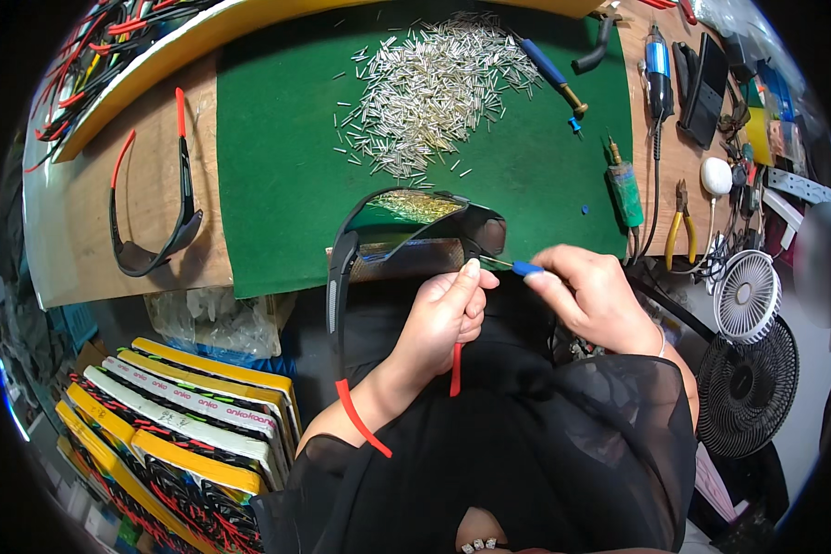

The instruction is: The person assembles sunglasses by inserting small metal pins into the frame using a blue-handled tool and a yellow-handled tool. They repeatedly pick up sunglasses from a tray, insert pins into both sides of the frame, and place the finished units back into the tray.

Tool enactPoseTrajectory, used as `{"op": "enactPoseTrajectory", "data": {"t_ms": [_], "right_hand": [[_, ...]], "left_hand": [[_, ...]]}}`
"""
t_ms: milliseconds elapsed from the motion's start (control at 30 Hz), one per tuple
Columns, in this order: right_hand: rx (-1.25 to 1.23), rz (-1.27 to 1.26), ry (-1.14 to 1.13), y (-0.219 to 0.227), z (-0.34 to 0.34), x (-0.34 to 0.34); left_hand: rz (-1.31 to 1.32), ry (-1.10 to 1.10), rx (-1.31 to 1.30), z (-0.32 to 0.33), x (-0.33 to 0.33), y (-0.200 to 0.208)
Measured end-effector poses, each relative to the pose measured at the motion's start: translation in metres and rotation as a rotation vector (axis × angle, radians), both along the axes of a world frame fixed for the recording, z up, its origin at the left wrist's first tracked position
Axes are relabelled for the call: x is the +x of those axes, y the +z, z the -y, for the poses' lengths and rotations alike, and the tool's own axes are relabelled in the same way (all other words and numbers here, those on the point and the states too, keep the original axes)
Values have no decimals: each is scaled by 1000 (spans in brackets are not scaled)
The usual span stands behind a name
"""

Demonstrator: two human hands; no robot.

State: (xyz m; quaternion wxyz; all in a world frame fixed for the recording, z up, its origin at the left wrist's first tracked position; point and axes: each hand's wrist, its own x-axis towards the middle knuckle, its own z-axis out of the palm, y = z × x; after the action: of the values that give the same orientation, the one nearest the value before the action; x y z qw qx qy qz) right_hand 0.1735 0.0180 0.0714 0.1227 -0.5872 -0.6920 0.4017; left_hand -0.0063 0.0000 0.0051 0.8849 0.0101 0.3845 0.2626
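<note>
My left hand is closed round one temple of a pair of black sunglasses, near its hinge. The glasses have dark reflective lenses and red temple tips; the other temple slants down beside my left forearm. Between the fingers of my right hand is a thin blue-handled tool. Its slim metal shaft points left at the hinge, close to my left thumb; whether it touches cannot be made out. Beyond the glasses, a heap of small silvery metal pins lies on the green mat.
Another pair of sunglasses lies at left. A blue-handled screwdriver, a green-handled tool, yellow pliers and a phone lie at right. Fans stand beyond. Boxes of glasses frames are stacked lower left.
</note>
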Motion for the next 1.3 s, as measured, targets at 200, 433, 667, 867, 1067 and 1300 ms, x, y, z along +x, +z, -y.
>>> {"op": "enactPoseTrajectory", "data": {"t_ms": [200,433,667,867,1067,1300], "right_hand": [[62,31,42,0,0,5],[19,46,59,-3,10,10],[-200,9,-116,1,17,29],[-431,-595,-333,-28,26,12],[554,166,-119,-27,-19,25],[704,265,16,-14,-24,6]], "left_hand": [[-7,-15,-1,-1,1,2],[-100,-65,58,5,0,6],[-235,-70,191,16,0,21],[-410,-114,338,19,7,30],[-359,-163,315,14,-2,36],[-354,-40,325,13,-8,40]]}}
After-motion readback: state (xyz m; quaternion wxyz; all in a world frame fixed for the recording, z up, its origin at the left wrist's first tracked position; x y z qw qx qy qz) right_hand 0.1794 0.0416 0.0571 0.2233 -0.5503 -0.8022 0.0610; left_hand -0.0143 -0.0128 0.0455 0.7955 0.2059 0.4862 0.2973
